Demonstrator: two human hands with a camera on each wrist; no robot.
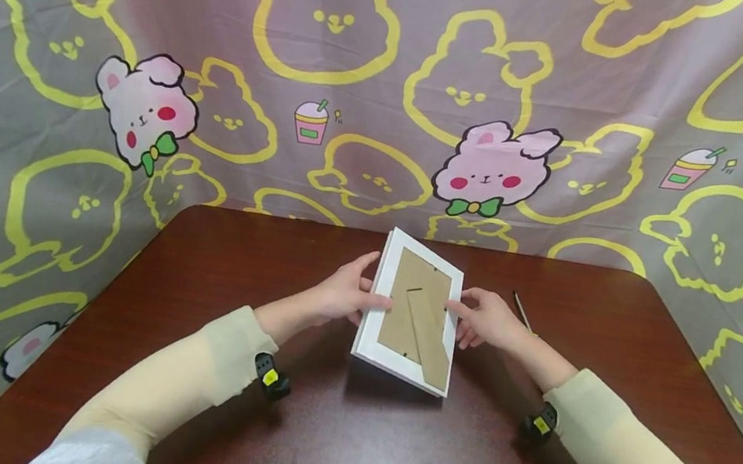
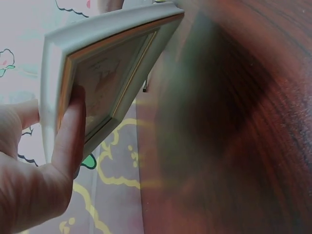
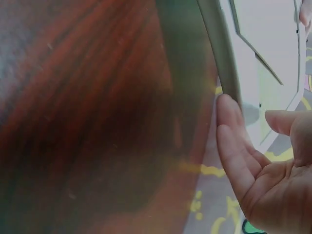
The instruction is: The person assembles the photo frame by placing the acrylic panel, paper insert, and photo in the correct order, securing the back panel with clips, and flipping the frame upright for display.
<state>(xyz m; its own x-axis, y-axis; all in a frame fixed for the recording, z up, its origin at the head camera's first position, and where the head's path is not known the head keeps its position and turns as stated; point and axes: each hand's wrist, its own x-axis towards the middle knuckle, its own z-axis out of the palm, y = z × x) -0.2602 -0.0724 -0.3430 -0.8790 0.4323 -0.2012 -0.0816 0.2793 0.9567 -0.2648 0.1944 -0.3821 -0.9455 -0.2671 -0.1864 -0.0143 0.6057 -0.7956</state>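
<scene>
A white picture frame (image 1: pixel 417 270) is held up off the table, tilted, with its brown backing and folded stand (image 1: pixel 426 343) toward the head camera. My left hand (image 1: pixel 343 291) grips its left side, thumb over the back border. In the left wrist view, fingers (image 2: pixel 70 131) of that hand lie against the front, where a gold inner trim (image 2: pixel 134 73) borders a dim picture. At the opposite edge, my right hand (image 1: pixel 491 318) holds the frame between thumb and fingers. The right wrist view shows those fingers (image 3: pixel 229 126) along the frame's outer edge (image 3: pixel 224 58).
A thin dark rod (image 1: pixel 521 310) lies on the brown table (image 1: pixel 341 450) just beyond the right wrist, partly hidden by it. Behind the table's far edge hangs a curtain (image 1: pixel 396 53) printed with cartoon rabbits, and it also runs along both sides.
</scene>
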